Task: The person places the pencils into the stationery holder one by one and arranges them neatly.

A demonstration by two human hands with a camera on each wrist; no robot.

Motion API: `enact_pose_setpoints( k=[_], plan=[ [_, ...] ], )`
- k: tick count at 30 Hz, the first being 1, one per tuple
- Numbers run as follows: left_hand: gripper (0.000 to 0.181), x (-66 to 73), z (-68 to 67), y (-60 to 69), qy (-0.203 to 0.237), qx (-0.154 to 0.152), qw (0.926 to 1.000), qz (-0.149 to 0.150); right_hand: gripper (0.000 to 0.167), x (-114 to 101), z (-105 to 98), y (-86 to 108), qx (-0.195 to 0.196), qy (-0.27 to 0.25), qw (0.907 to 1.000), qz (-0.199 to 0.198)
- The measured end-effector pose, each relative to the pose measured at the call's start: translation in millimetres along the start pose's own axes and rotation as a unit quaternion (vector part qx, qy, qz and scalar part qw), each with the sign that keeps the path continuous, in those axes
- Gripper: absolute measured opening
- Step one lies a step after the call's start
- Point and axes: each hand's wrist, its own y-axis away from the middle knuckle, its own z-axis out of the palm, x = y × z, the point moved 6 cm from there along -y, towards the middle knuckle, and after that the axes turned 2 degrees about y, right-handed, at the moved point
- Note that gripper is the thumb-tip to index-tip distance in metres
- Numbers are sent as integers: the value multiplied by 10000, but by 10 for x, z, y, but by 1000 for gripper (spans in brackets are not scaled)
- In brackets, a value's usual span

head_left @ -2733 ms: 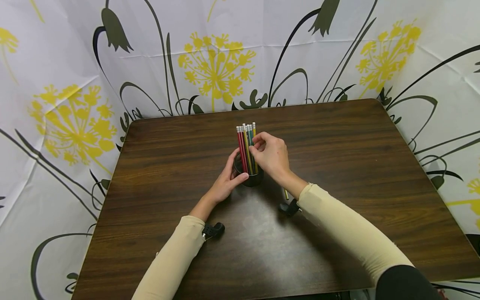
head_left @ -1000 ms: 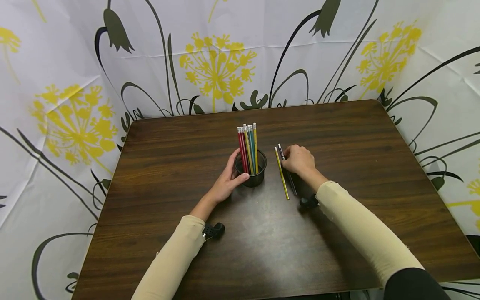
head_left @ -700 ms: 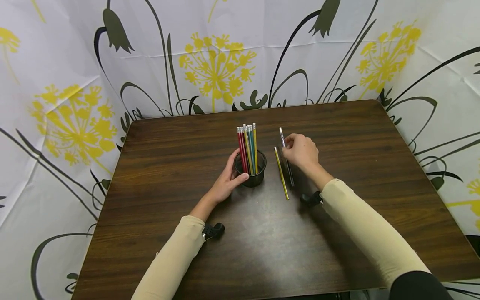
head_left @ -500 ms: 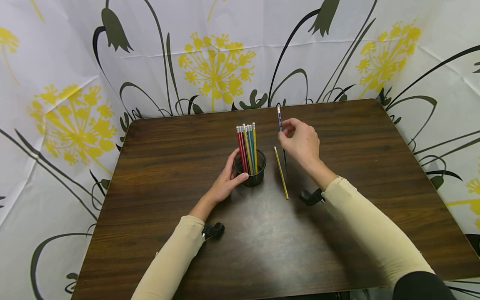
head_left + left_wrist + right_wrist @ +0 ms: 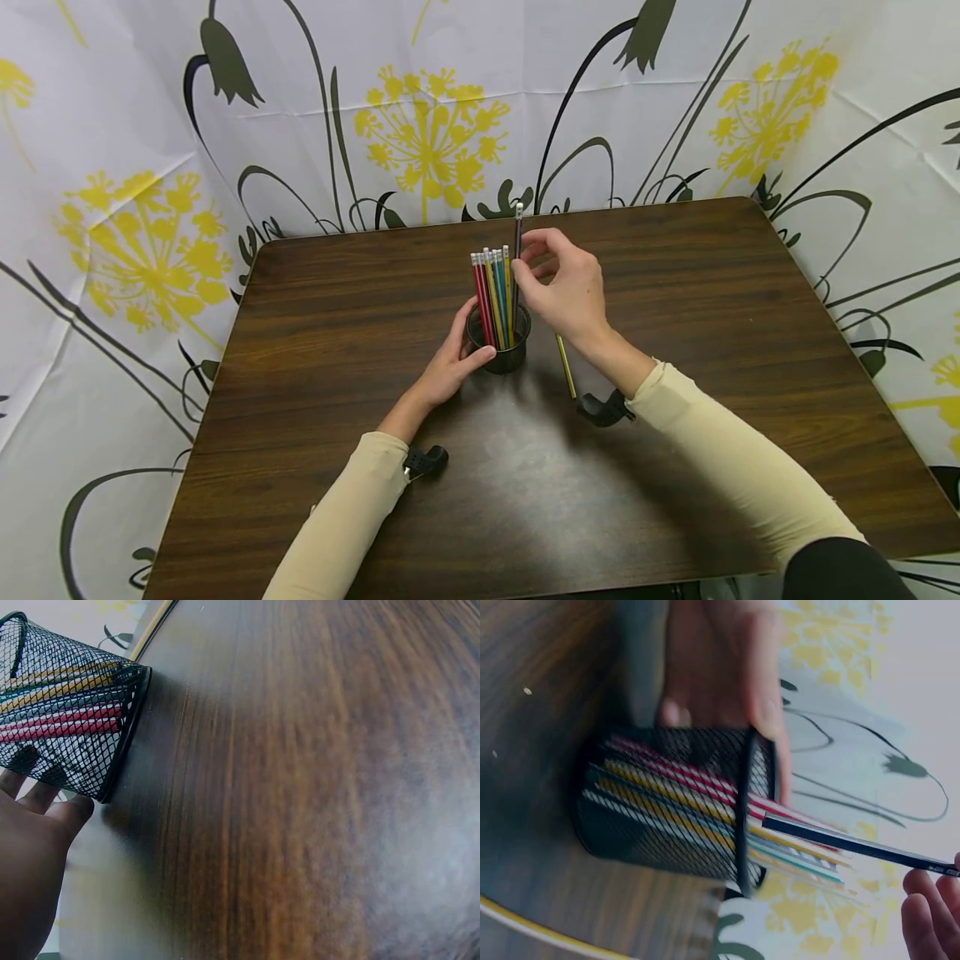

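My left hand (image 5: 447,367) holds a black mesh pencil cup (image 5: 507,361) on the table, thumb near the rim and fingers round the far side. Inside stand several pencils (image 5: 483,292), red, yellow and teal, eraser ends up. Between thumb and fingertips my right hand (image 5: 567,287) pinches a dark pencil (image 5: 518,229), upright with its white eraser on top. In the right wrist view the lower end of this dark pencil (image 5: 840,839) is at the cup's rim; I cannot tell whether it is inside. A yellow pencil (image 5: 566,371) lies to the right, partly hidden by my right hand.
The brown wood-grain table (image 5: 337,308) carries all of this. Behind and beside it hangs a white cloth (image 5: 300,83) with yellow and grey flower prints. Each wrist wears a black camera mount, such as the right mount (image 5: 603,410).
My right hand picked the dark pencil up from beside the yellow one, turned it upright and brought it left to the cup. The left hand and cup stayed put.
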Motion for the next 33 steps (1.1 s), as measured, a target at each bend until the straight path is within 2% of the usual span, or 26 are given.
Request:
enact_pose_setpoints(
  k=[4,9,11,15,18,33],
  plan=[
    [78,-9,-7,7,-62,31,10000,-68,22,-23,149,86,-375,-46,9992,-95],
    [79,8,-5,9,-115,21,9998,-164,24,-21,257,189,-717,25,9974,-21],
    [79,82,16,18,-88,-14,9998,-191,24,-20,281,223,-809,40,9967,27],
    [78,227,56,38,-85,-66,9997,-223,23,6,324,281,-915,102,9957,121],
    [77,269,70,47,-144,-76,9996,-228,23,43,360,320,-990,141,9948,177],
    [77,233,70,43,-8,-97,9998,-194,24,247,541,426,-1212,483,9903,467]
  ],
)
